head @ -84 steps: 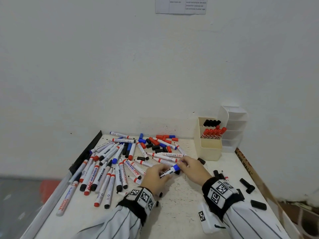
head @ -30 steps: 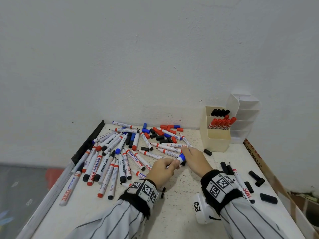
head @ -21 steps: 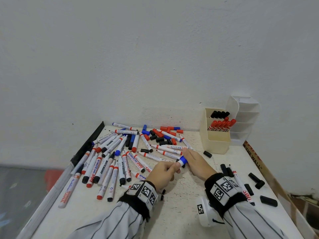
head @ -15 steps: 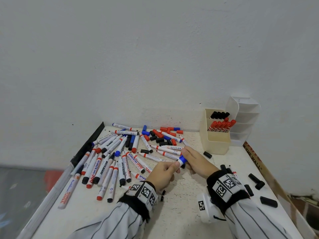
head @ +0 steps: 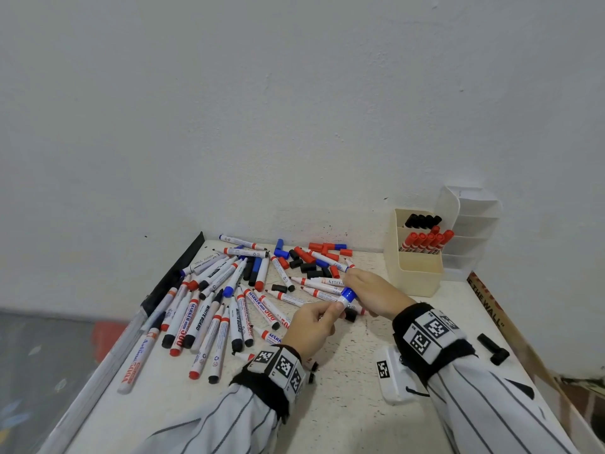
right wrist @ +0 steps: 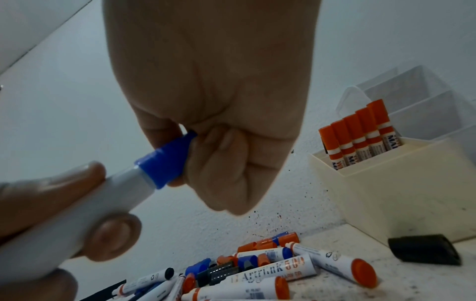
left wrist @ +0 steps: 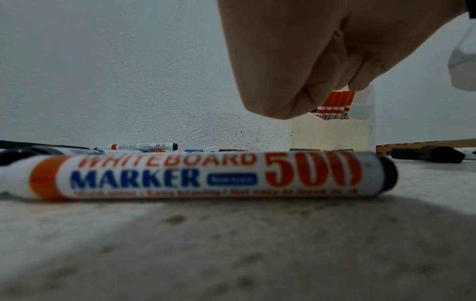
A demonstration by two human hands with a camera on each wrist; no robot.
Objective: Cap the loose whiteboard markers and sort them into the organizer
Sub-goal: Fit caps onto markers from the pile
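both hands were over the middle of the tabletop [head: 360,404], just off the surface, sharing one blue marker [right wrist: 85,205]. the left hand [head: 309,327] had its fingers wrapped round the white barrel, thumb on top. the right hand [head: 373,294] was curled down over the blue cap [right wrist: 165,165], fingers bunched at its narrow end. the cap looked seated on the barrel, flange up against the white body, though whether it had clicked fully home could not be told.

by the look of it this marker was light, rigid plastic, smooth and a bit slick, so nothing fragile here. the safe place to hold was mid-barrel, as the left hand did; carrying it by the cap alone would risk the cap pulling off.

the cream organizer [head: 414,276] stood at the back right against the wall, well apart from the hands, with red-capped markers [head: 425,242] upright in one compartment and black caps [head: 422,221] showing in the one behind. no blue ones showed in it.

plenty left, too: a big spread of loose markers [head: 212,306] on the left half, a heap of loose caps [head: 311,260] near the wall, and one red marker [left wrist: 195,177] lying right by the left wrist.
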